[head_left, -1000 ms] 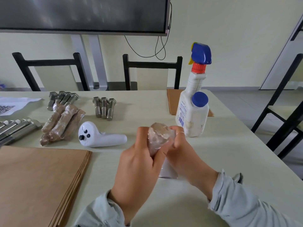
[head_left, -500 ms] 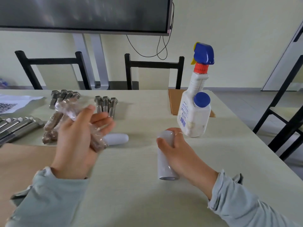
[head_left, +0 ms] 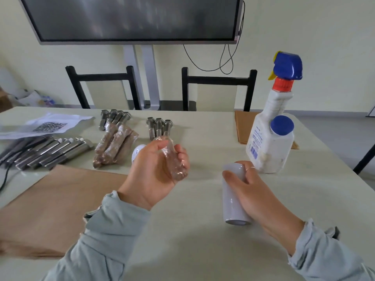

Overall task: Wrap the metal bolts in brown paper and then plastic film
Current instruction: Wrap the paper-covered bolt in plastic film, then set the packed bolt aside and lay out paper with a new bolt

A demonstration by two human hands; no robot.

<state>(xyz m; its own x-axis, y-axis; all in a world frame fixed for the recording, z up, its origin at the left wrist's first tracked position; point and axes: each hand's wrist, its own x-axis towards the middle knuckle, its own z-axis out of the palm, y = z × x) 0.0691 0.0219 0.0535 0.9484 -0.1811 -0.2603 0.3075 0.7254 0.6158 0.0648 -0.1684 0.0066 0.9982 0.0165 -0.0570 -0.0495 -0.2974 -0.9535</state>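
Your left hand is raised above the bench, fingers curled around a bolt already wrapped in brown paper and plastic film, the wrapped bolt standing nearly upright in your grip. Your right hand rests on the bench, fingers wrapped around the white film roll, which lies on its side. This bolt looks finished, so the step in hand is setting it down. A pile of wrapped bolts lies further back to your left; the next move likely calls for carrying this one there and releasing it. Three bare bolts wait just behind your left hand, and the stack of brown paper lies near your left forearm for the next wrap.
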